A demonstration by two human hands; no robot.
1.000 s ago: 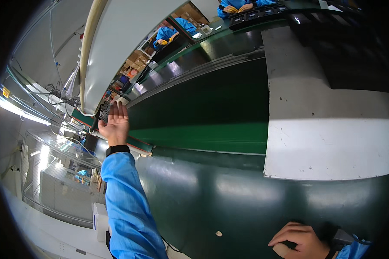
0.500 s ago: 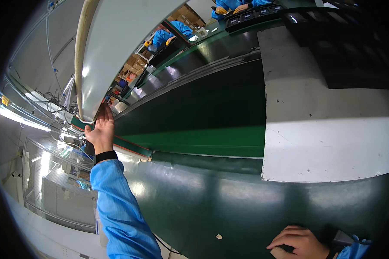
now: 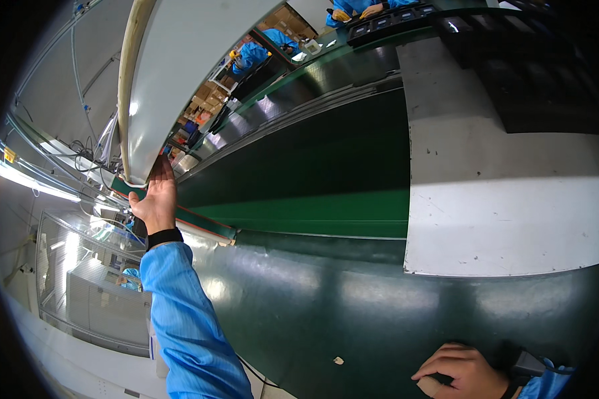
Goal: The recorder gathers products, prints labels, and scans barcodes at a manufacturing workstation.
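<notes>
My left hand [image 3: 156, 205] is raised at the left, palm toward me, fingers stretched up and thumb apart. Its fingertips reach the lower end of a long pale grey panel [image 3: 173, 73] and are partly in its shadow; whether they press on it I cannot tell. A black band circles that wrist. My right hand [image 3: 464, 372] rests at the lower right on the green tabletop [image 3: 299, 319]. Its fingers are loosely curled toward the thumb, and nothing shows between them. Left of it lies a small pale scrap [image 3: 339, 360].
Beyond the tabletop runs a dark green conveyor belt [image 3: 313, 173]. A worn white board [image 3: 506, 206] covers its right part, with black trays [image 3: 539, 93] on top. Two people in blue sleeves work at the far side, one beside a dark tray [image 3: 389, 25]. Cables and tubes hang at the left.
Both my hands keep nearly the same place and pose. The view has shifted very slightly. In the background, the person at the far left of the belt has moved their arms.
</notes>
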